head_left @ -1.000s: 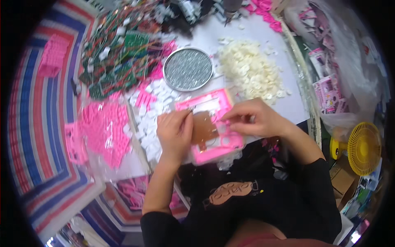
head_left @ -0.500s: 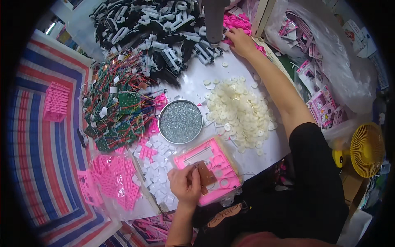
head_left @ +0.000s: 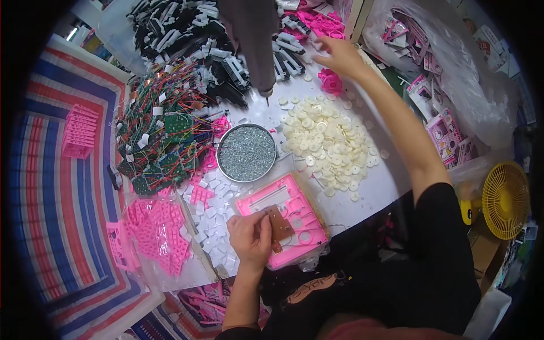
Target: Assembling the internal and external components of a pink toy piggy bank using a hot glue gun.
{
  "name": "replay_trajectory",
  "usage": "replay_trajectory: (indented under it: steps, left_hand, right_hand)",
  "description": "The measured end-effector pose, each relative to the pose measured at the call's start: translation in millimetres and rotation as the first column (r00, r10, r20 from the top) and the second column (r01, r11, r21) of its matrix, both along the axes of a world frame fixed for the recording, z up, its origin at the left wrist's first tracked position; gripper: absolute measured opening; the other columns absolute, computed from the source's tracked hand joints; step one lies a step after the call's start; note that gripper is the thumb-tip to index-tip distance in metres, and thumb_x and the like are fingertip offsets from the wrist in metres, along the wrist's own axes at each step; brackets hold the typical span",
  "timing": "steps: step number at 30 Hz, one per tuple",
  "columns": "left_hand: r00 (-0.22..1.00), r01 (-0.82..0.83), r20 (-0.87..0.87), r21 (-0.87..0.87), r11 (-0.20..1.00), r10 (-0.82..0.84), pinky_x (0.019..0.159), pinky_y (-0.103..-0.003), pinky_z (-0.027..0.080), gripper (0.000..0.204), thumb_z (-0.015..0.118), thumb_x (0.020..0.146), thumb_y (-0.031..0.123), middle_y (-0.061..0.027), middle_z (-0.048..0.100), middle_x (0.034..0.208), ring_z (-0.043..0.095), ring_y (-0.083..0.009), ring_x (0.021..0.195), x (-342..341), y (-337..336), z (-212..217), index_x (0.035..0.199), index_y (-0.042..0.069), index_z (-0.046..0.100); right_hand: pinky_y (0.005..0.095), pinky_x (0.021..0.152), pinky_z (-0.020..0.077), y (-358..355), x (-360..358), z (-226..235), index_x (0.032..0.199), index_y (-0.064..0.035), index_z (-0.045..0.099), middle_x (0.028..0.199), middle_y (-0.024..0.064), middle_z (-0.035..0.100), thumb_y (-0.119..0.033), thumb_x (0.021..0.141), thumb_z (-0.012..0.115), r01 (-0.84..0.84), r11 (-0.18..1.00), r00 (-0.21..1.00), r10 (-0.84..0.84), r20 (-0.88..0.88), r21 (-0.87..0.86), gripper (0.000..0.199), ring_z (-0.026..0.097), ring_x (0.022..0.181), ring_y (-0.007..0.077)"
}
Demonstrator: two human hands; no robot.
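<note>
My left hand (head_left: 251, 238) pinches the edge of a brown circuit board (head_left: 281, 226) with thumb and fingers. The board lies over a pink plastic casing (head_left: 310, 229), which rests on clear wrapping at the table's near edge. Farther off, my right hand (head_left: 343, 58) reaches out with thumb and fingers apart, nothing visible between them. Just below it sits a small clump of pink plastic parts (head_left: 330, 82). A larger heap of pink parts (head_left: 320, 24) lies beyond its fingertips.
A dark electric screwdriver (head_left: 252, 48) hangs point-down over the table. Around it are a round tin of small screws (head_left: 247, 153), cream discs (head_left: 328, 141), wired green boards (head_left: 175, 130), black-and-white parts (head_left: 226, 68) and white pieces (head_left: 218, 226). A yellow fan (head_left: 506, 201) stands at right.
My right hand has drawn back slightly from the pink heap, its fingers spreading. A pink clump now shows below it. The screwdriver appears farther left and lower; my left hand keeps its hold.
</note>
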State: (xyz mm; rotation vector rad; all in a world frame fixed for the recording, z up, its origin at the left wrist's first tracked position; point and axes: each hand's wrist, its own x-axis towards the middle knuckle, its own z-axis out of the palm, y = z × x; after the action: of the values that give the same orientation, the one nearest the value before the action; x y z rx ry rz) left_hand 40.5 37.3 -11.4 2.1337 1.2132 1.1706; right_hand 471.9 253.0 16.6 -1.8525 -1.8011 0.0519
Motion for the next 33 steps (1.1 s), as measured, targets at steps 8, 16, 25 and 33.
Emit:
replay_trajectory:
  steps: [8, 16, 25, 33]
  left_hand:
    - [0.999, -0.003, 0.036, 0.054, 0.999, 0.001, 0.079, -0.04, 0.043, 0.012, 0.076, 0.084, 0.003, -0.0078, 0.069, 0.082, 0.062, -0.0263, 0.072, 7, 9, -3, 0.094, 0.006, 0.07]
    - [1.0, 0.025, 0.017, 0.014, 1.0, -0.025, 0.083, -0.038, 0.04, 0.009, 0.076, 0.083, 0.006, -0.005, 0.069, 0.082, 0.064, -0.0238, 0.077, -14, 11, 3, 0.09, 0.009, 0.07]
    - [0.998, 0.006, 0.058, -0.001, 1.0, -0.006, 0.084, -0.037, 0.04, 0.009, 0.075, 0.084, 0.005, -0.0047, 0.07, 0.083, 0.064, -0.0229, 0.078, -22, 21, -2, 0.092, 0.009, 0.071]
    - [0.994, 0.041, 0.1, 0.064, 0.997, -0.048, 0.081, -0.034, 0.041, 0.012, 0.077, 0.082, 0.002, -0.0023, 0.067, 0.079, 0.057, -0.0165, 0.068, -24, 23, -6, 0.091, 0.007, 0.071]
  right_hand:
    - [0.0294, 0.078, 0.0535, 43, 29, -26, 0.104, -0.0031, 0.073, 0.093, 0.0055, 0.074, -0.025, 0.088, 0.08, 0.174, 0.944, 0.932, -0.065, -0.356, 0.282, 0.028, 0.068, 0.087, 0.0134]
    - [0.0344, 0.076, 0.0551, -206, -112, 141, 0.105, -0.0009, 0.069, 0.101, 0.0086, 0.072, -0.005, 0.086, 0.074, -0.429, 0.897, 0.894, 0.405, 0.193, 0.104, 0.02, 0.07, 0.085, 0.0235]
    - [0.0405, 0.075, 0.052, -197, -246, 66, 0.099, -0.0065, 0.064, 0.089, 0.0092, 0.064, -0.02, 0.08, 0.076, -0.772, 0.617, 0.628, 0.777, -0.036, -0.154, 0.025, 0.063, 0.086, 0.0299]
    - [0.0409, 0.086, 0.0517, -210, -240, 19, 0.105, -0.0053, 0.07, 0.106, 0.0092, 0.066, -0.017, 0.079, 0.079, -0.601, 0.797, 0.768, 0.595, -0.237, 0.054, 0.03, 0.06, 0.1, 0.0305]
